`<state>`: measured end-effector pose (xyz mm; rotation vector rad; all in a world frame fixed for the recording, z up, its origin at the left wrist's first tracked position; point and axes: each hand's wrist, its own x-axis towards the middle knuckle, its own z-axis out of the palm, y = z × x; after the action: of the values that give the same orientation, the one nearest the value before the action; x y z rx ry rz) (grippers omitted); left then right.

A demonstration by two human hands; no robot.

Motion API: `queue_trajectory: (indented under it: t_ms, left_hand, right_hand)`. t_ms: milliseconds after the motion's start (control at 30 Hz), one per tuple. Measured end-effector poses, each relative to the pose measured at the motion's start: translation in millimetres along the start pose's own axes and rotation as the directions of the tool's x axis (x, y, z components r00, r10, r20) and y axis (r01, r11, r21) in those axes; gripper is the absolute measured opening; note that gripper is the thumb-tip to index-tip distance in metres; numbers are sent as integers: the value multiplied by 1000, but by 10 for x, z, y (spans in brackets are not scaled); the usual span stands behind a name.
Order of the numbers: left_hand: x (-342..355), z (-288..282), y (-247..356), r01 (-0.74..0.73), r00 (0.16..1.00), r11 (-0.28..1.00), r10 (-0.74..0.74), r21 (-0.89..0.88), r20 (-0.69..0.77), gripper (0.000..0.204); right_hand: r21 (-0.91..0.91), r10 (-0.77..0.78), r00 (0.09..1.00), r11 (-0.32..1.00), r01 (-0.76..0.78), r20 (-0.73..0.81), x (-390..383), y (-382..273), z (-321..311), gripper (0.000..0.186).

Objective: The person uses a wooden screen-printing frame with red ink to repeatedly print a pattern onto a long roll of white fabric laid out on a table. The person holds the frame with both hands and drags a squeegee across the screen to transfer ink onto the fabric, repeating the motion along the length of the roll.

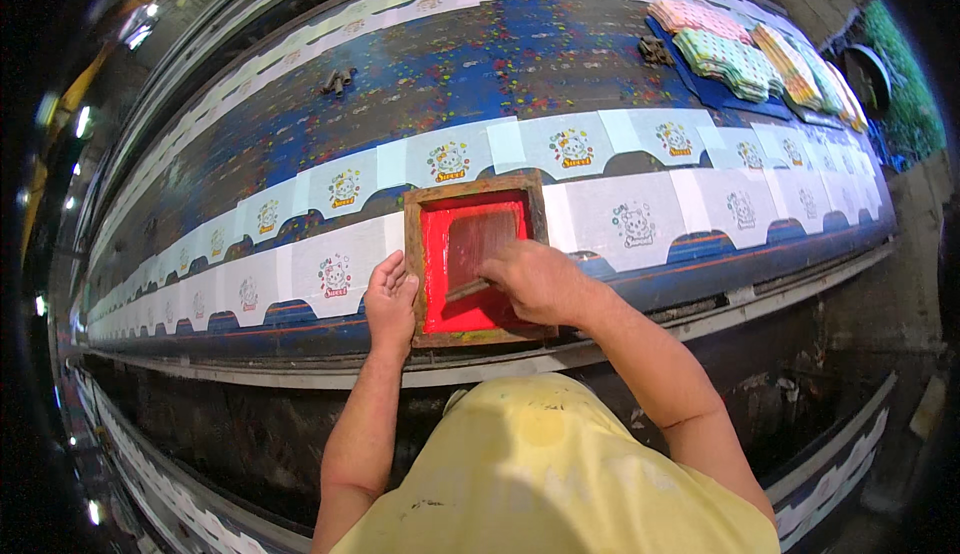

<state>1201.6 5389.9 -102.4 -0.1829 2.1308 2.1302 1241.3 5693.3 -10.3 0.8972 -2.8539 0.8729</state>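
Observation:
A wooden-framed printing screen (411,244) lies on the long table in front of me, its inside coated with bright red ink (436,299). My right hand (543,281) is closed on a flat squeegee (482,244), which is tilted over the red area inside the frame. The squeegee's lower edge is partly hidden by my fingers. Against the frame's left outer side rests my left hand (391,299), palm turned up and fingers loosely bent, not wrapped round the wood. The pale fabric piece (338,272) just left of the frame carries a cartoon print with red in it.
Rows of pale printed pieces (640,224) run along both sides of the ink-spotted table (420,64). Folded coloured fabric stacks (730,62) sit at the far right on a blue sheet. Small brown blocks (338,81) lie mid-table. A metal rail (700,324) edges the near side.

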Motion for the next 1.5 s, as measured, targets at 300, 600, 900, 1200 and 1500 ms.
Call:
queue_trajectory:
  t_ms: [300, 600, 900, 1200, 1500]
  left_hand:
    - [-43, 94, 334, 92, 996, 993, -90, 75, -28, 66]
    - [71, 4, 296, 102, 993, 990, -106, 95, 44, 68]
    - [120, -37, 217, 37, 995, 987, -51, 154, 90, 66]
    - [84, -29, 221, 11, 995, 989, -26, 146, 100, 63]
    - [10, 39, 58, -67, 995, 996, 62, 65, 80, 54]
  right_hand:
    - [-100, -72, 972, 994, 51, -224, 540, 542, 59, 41]
    - [-150, -122, 983, 984, 101, -138, -110, -115, 298, 42]
    - [68, 2, 988, 998, -12, 156, 90, 15, -60, 42]
    - [-160, 57, 984, 983, -85, -171, 537, 283, 90, 51]
    - [-222, 65, 992, 971, -88, -105, -61, -514, 342, 44]
